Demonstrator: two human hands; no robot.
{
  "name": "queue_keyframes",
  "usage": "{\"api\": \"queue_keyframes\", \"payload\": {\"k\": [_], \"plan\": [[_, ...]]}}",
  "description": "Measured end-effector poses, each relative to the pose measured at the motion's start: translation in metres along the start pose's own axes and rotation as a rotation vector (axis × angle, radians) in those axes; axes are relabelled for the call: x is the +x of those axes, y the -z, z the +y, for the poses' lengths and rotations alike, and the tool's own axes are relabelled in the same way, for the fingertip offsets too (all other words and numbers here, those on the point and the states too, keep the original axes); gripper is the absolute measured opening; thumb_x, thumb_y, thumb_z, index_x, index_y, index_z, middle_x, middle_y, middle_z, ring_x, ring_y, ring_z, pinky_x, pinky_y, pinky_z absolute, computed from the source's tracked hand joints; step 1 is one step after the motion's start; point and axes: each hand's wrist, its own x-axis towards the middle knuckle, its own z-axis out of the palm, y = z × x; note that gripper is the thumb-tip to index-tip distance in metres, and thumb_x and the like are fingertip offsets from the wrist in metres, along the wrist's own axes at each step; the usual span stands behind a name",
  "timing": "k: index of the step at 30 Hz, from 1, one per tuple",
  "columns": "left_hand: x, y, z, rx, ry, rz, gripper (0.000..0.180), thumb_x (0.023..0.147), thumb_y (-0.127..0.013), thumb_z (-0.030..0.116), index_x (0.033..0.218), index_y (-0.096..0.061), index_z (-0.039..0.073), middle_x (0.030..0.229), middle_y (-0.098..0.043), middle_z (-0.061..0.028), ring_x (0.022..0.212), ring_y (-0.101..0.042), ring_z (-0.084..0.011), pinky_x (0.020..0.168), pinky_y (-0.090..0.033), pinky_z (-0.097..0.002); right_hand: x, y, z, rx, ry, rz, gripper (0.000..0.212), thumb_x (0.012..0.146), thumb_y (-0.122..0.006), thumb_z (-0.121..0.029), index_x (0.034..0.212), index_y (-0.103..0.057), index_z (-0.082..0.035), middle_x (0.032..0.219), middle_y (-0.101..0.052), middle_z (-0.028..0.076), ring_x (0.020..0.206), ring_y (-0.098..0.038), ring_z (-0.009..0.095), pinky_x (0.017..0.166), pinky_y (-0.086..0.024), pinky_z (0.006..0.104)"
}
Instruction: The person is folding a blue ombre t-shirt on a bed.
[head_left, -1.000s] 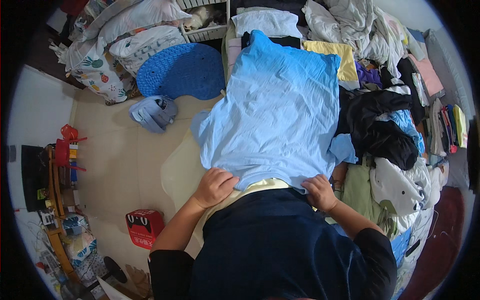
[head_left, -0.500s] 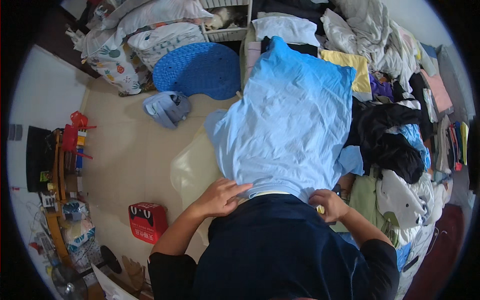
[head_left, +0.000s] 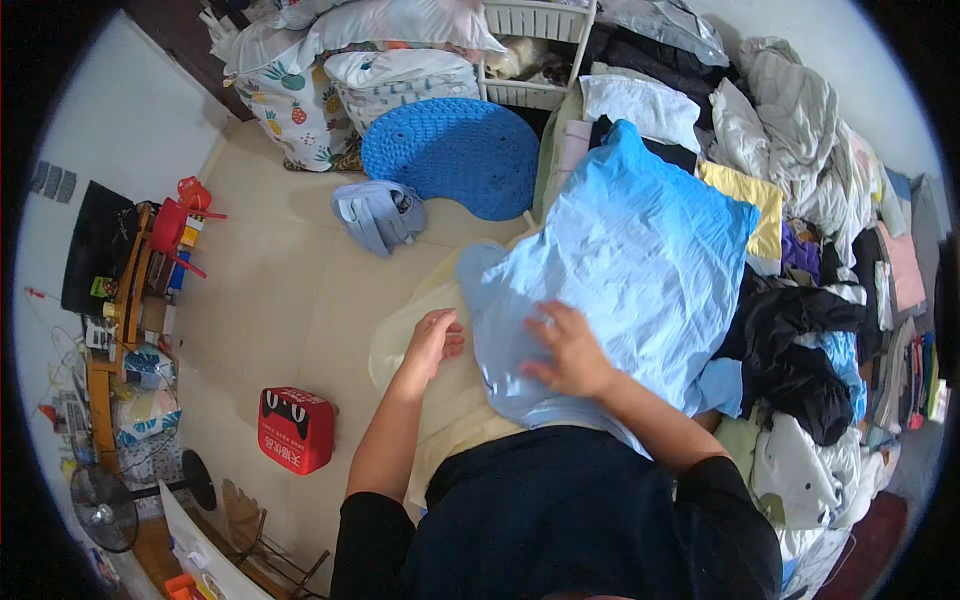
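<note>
A T-shirt (head_left: 620, 260), pale blue and deepening to bright blue at its far end, lies spread out and wrinkled in front of me. Under its near left side a pale yellow cloth (head_left: 455, 395) hangs out over the edge. My right hand (head_left: 567, 352) is over the shirt's left part, fingers spread, holding nothing; whether it touches the fabric I cannot tell. To the left, above the yellow cloth and beside the shirt's edge, my left hand (head_left: 436, 342) has its fingers loosely bent and apart, with nothing in them.
Black clothes (head_left: 790, 340) and other garments are heaped to the right. Beyond the shirt lie a yellow folded cloth (head_left: 750, 205) and a white folded cloth (head_left: 640, 108). A blue oval mat (head_left: 450, 150), a grey-blue bag (head_left: 378, 215) and a red box (head_left: 296, 430) are at left.
Both hands have left the shirt's near edge. My right hand has moved left and forward over the shirt; my left hand has risen beside it. The view has turned slightly left.
</note>
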Motion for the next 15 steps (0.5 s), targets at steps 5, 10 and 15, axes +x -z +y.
{"api": "queue_keyframes", "payload": {"k": [5, 10, 15], "plan": [[0.059, -0.009, 0.004, -0.389, 0.287, -0.217, 0.046, 0.090, -0.058, 0.040, 0.124, -0.055, 0.010, 0.122, -0.059, -0.0125, 0.103, -0.061, -0.0265, 0.096, -0.044, -0.0471, -0.001, -0.051, -0.024, -0.121, 0.304, -0.486, 0.052, 0.089, -0.057, -0.042, 0.132, -0.051, -0.014, 0.140, -0.043, 0.019, 0.133, -0.034, 0.038, 0.111, -0.023, 0.0541], [0.117, 0.010, 0.038, -0.429, 0.179, -0.067, 0.042, 0.084, -0.066, 0.027, 0.115, -0.058, -0.001, 0.112, -0.064, -0.0132, 0.104, -0.060, -0.0288, 0.098, -0.044, -0.0413, 0.003, -0.046, -0.015, -0.012, 0.320, -0.573, 0.050, 0.094, -0.044, -0.046, 0.134, -0.051, -0.016, 0.145, -0.038, 0.017, 0.139, -0.028, 0.036, 0.113, -0.014, 0.0550], [0.144, 0.056, 0.071, -0.442, -0.006, 0.135, 0.048, 0.074, -0.073, 0.020, 0.115, -0.055, 0.001, 0.116, -0.060, -0.0137, 0.103, -0.059, -0.0289, 0.094, -0.046, -0.0453, 0.006, -0.046, -0.018, 0.031, 0.328, -0.583, 0.052, 0.095, -0.043, -0.046, 0.137, -0.048, -0.017, 0.148, -0.035, 0.015, 0.140, -0.026, 0.035, 0.114, -0.012, 0.0546]]}}
